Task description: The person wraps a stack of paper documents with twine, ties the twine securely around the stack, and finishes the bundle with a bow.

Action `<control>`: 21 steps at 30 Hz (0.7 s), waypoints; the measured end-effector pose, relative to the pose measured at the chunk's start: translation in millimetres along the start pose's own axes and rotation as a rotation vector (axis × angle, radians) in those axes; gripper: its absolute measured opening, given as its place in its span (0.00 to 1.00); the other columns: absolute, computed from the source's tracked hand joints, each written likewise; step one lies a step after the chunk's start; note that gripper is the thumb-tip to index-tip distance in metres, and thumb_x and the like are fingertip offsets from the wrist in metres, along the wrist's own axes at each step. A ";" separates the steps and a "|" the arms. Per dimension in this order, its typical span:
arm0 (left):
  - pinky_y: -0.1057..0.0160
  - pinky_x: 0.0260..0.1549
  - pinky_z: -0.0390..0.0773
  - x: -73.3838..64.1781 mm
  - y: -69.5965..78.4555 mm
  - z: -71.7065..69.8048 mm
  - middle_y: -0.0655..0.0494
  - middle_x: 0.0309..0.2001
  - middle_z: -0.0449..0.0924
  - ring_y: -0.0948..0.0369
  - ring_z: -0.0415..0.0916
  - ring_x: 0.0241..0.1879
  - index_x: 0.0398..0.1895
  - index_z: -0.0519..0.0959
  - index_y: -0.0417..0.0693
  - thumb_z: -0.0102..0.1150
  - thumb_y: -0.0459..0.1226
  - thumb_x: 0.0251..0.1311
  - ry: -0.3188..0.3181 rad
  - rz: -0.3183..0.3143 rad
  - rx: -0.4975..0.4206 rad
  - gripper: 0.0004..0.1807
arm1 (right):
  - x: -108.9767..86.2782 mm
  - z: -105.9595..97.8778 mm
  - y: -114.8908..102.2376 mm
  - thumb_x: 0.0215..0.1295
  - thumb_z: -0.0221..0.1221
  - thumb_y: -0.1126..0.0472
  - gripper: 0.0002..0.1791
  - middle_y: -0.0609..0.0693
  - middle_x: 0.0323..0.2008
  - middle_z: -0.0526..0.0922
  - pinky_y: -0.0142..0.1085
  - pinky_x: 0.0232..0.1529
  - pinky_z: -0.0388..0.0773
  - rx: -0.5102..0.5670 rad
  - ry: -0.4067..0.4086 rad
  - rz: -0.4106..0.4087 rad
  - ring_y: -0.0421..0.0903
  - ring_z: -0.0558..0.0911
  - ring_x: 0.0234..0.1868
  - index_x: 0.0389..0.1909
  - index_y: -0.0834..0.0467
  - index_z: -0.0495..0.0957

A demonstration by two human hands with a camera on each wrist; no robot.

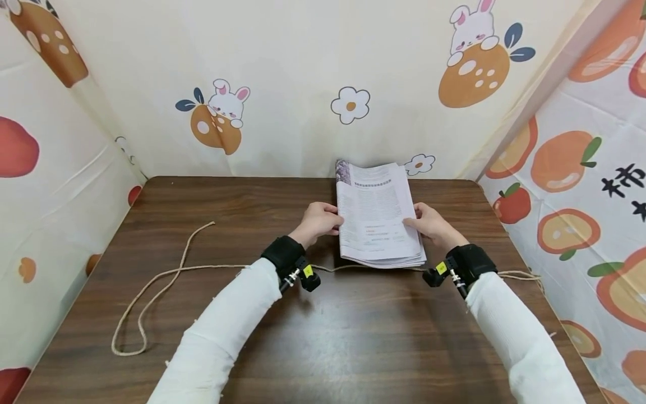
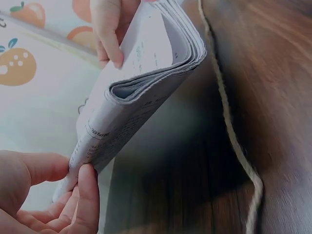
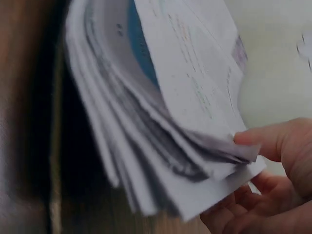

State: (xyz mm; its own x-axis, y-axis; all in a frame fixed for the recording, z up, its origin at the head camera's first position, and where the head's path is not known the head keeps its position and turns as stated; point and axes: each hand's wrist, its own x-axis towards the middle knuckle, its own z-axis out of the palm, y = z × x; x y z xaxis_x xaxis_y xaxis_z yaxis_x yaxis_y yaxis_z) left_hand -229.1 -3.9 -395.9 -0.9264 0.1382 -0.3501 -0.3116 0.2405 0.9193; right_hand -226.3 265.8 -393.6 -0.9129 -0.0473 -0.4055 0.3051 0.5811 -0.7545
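The left hand (image 1: 319, 223) pinches the folded left side of the printed sheets (image 1: 377, 216), its thumb and fingers (image 2: 87, 192) parted only by the paper's thickness. The right hand (image 1: 433, 225) grips the loose page edges opposite, thumb on top and fingers curled below. The sheets sit between both sets of fingers, by the far edge of the tabletop (image 1: 353, 348), nearer its far right corner. A rope (image 1: 209, 266) crosses the tabletop at their near end, looping towards the left edge.
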 end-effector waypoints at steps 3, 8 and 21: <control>0.66 0.28 0.79 -9.9 -2.9 -13.7 0.45 0.40 0.80 0.61 0.77 0.29 0.48 0.73 0.36 0.59 0.29 0.53 -0.022 0.009 0.024 0.18 | -9.3 9.9 -6.5 0.67 0.49 0.61 0.21 0.61 0.49 0.67 0.34 0.36 0.70 -0.039 0.007 -0.046 0.50 0.71 0.42 0.56 0.67 0.58; 0.64 0.30 0.80 -30.3 -12.5 -38.2 0.44 0.40 0.81 0.62 0.77 0.27 0.50 0.72 0.35 0.58 0.29 0.53 -0.042 0.021 0.038 0.19 | -25.7 29.0 -15.6 0.65 0.51 0.61 0.21 0.61 0.47 0.68 0.34 0.38 0.69 -0.075 0.011 -0.099 0.51 0.71 0.42 0.55 0.67 0.60; 0.62 0.29 0.80 -89.5 -47.6 -78.7 0.43 0.39 0.79 0.61 0.78 0.28 0.51 0.71 0.34 0.59 0.29 0.54 -0.024 0.015 0.061 0.19 | -62.5 77.5 -22.4 0.63 0.53 0.62 0.20 0.61 0.41 0.73 0.36 0.34 0.73 0.020 -0.088 -0.187 0.48 0.75 0.37 0.51 0.68 0.62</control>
State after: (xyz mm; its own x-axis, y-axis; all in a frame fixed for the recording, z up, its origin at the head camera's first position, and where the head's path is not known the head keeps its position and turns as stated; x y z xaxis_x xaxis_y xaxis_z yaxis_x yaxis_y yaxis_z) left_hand -148.0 -103.3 -394.1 -0.9251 0.1652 -0.3418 -0.2841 0.2959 0.9120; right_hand -155.0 192.8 -391.3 -0.9272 -0.2242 -0.3000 0.1385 0.5389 -0.8309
